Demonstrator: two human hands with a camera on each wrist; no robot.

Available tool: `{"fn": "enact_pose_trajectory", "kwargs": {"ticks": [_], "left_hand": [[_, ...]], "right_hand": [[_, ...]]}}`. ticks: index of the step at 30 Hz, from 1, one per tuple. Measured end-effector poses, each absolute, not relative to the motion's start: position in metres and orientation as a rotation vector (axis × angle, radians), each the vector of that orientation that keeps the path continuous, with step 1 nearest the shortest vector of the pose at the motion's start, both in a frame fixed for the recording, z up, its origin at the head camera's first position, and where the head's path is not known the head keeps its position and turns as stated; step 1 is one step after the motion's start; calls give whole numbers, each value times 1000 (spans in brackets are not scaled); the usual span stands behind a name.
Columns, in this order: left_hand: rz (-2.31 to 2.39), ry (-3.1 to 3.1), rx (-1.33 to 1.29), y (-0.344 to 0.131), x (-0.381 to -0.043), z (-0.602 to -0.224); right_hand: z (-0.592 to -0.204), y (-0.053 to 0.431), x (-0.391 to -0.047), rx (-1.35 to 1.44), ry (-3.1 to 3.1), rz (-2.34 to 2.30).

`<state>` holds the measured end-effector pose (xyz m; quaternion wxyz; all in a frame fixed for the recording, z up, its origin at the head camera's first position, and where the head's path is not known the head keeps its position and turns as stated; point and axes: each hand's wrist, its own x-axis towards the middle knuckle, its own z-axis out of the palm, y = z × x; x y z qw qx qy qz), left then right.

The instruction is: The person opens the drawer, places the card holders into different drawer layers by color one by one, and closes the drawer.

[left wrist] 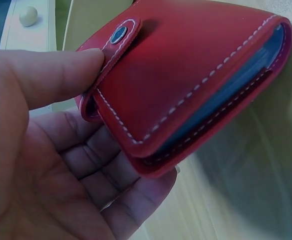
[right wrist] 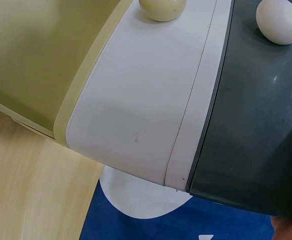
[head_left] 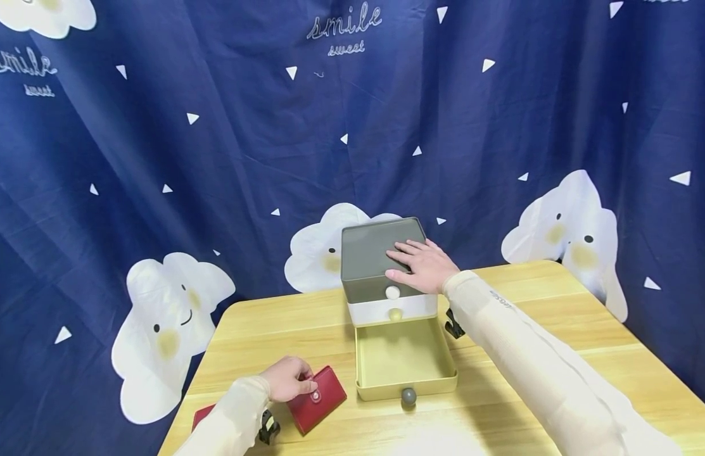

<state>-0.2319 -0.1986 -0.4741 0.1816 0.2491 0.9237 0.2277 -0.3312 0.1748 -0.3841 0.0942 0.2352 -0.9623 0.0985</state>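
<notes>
My left hand (head_left: 289, 379) pinches a red wallet (head_left: 323, 402) at its snap strap, thumb on the front and fingers behind. In the left wrist view the wallet (left wrist: 186, 65) shows white stitching and a blue-grey inside along its open edge. My right hand (head_left: 426, 265) rests with spread fingers on the grey top of a small drawer box (head_left: 375, 250). The box has a grey upper drawer, a white middle one and a pulled-out yellow bottom drawer (head_left: 406, 354) with a grey knob. Nothing lies in the yellow drawer. Only a bit of the right hand shows in the right wrist view.
Another red item (head_left: 201, 415) lies at the table's left edge, partly behind my left sleeve. The wooden table (head_left: 289, 323) stands against a dark blue curtain (head_left: 244, 126) with clouds and triangles. Black wrist straps with cameras sit on both wrists.
</notes>
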Motion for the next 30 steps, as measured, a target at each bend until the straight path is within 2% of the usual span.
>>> {"fn": "enact_pose_trajectory", "kwargs": {"ticks": [11, 30], "left_hand": [[850, 2543, 644, -204, -232, -479], [1468, 2151, 348, -216, -233, -503]], "right_hand": [[-386, 175, -332, 703, -2838, 289], [-384, 174, -331, 693, -2847, 317]]}}
